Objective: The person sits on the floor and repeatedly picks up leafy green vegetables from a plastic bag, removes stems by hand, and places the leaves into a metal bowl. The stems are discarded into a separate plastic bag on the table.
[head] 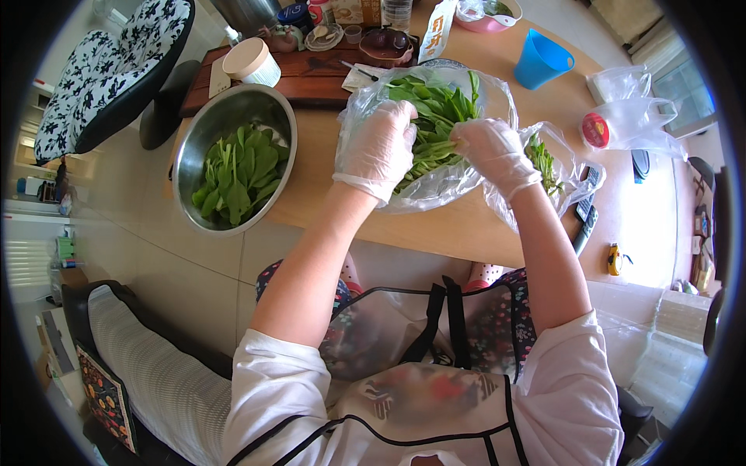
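Observation:
Leafy greens (434,110) with long stems fill an open clear plastic bag (443,195) on the wooden table. My left hand (382,143), in a thin clear glove, is curled against the greens at the bag's left side, its fingertips partly hidden. At the right side, my right hand (489,145), gloved the same way, pinches the pale stem ends. Beyond my right wrist, a smaller plastic bag (574,154) holds short green stems (541,160). To the left, a stainless steel bowl (180,169) tilts in view with loose green leaves (245,175) inside.
A wooden tea tray (315,78) with a paper tub (252,61) and small tea things lies behind. A blue plastic cup (542,61) and a pink bowl (486,22) stand farther back. Remote controls (587,195) and a tape measure (614,259) lie at the right.

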Demonstrator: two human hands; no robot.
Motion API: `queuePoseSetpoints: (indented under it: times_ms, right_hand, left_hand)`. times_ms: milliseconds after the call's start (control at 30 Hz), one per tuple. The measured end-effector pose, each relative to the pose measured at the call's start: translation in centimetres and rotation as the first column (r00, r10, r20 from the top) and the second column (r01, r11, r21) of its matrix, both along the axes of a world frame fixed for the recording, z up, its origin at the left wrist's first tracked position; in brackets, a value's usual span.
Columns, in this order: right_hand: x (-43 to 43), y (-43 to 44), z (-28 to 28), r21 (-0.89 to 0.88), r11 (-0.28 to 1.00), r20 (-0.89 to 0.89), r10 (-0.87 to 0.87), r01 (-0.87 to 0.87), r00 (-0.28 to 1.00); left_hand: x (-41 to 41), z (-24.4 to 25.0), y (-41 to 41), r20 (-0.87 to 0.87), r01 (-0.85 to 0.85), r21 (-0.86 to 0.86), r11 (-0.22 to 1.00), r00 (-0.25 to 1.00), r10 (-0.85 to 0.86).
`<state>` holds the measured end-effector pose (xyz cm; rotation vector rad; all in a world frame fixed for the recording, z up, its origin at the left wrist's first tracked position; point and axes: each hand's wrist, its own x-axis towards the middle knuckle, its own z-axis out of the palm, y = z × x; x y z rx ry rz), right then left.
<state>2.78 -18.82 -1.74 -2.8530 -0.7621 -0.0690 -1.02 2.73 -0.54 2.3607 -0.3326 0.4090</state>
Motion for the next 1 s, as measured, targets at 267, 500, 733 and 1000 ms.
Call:
queuePoseSetpoints:
  times_ms: [267, 500, 733, 1000]
  right_hand:
    - [-1.0, 0.9, 5.4, 0.319, 0.948, 0.01, -0.011, 0.008, 1.0]
    - [-1.1, 1.4, 6.4, 0.375, 0.921, 0.18, 0.035, -0.101, 0.983]
    - [0.1, 0.8, 4.2, 0.235, 0.952, 0.307, 0.118, -0.195, 0.945]
    - [-0.1, 1.3, 5.4, 0.1, 0.942, 0.354, 0.267, -0.32, 0.897]
  left_hand:
    - [0.2, 1.6, -0.5, -0.27, 0.141, 0.02, 0.99, 0.954, -0.13]
    - [1.1, 0.1, -1.4, -0.365, 0.138, -0.243, 0.96, 0.904, -0.222]
    - [1.9, -0.6, -1.3, -0.453, 0.116, -0.521, 0.846, 0.802, -0.389]
    - [2.9, -0.2, -0.4, -0.557, -0.069, -0.752, 0.656, 0.598, -0.576]
